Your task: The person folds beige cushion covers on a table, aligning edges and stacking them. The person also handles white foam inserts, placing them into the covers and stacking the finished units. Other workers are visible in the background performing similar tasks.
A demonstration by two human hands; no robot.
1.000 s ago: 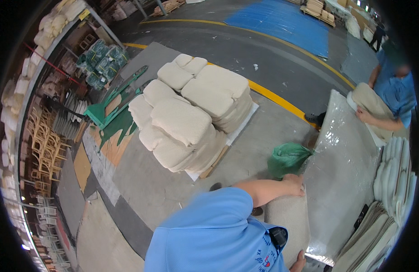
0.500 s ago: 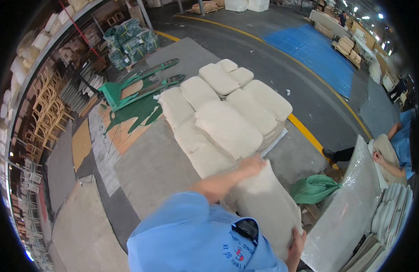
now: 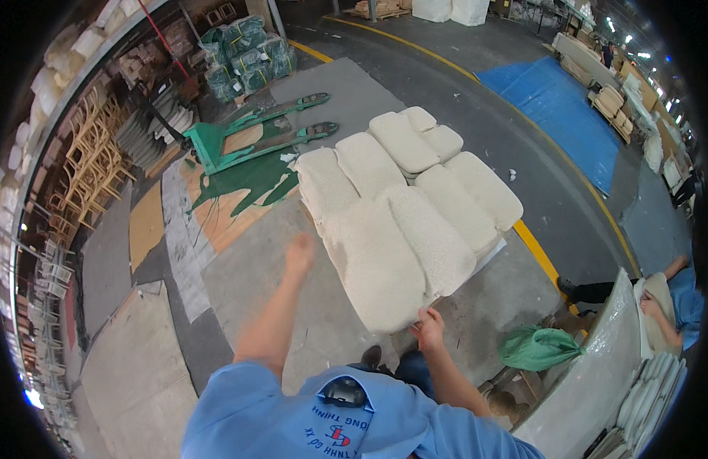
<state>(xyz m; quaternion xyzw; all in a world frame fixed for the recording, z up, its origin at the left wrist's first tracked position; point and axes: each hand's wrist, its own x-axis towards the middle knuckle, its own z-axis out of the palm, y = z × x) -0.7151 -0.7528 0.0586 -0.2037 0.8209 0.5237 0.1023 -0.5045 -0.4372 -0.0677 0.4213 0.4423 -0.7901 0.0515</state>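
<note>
Cream, round-cornered cushions lie side by side and stacked in a low pile [image 3: 446, 203] on the floor before me. The nearest cushion [image 3: 373, 264] lies on the pile's near left part. At its near right corner my right hand [image 3: 428, 329] pinches the edge between thumb and fingers. My left hand [image 3: 299, 256] hovers left of the pile, apart from the cushions. Motion smears its fingers, so their state is unclear.
A green pallet jack [image 3: 208, 149] stands beyond the pile on the left, near green wrapped bundles [image 3: 251, 57]. At right are a green sack [image 3: 538, 348], a plastic-wrapped panel [image 3: 580, 382] and a seated co-worker [image 3: 679, 306] holding a cushion. Wooden chair frames [image 3: 94, 161] are stacked far left.
The cushion that lay in front of me at right is now on the pile's near left part. My left hand has moved left off the cushions; my right hand has moved forward to the pile.
</note>
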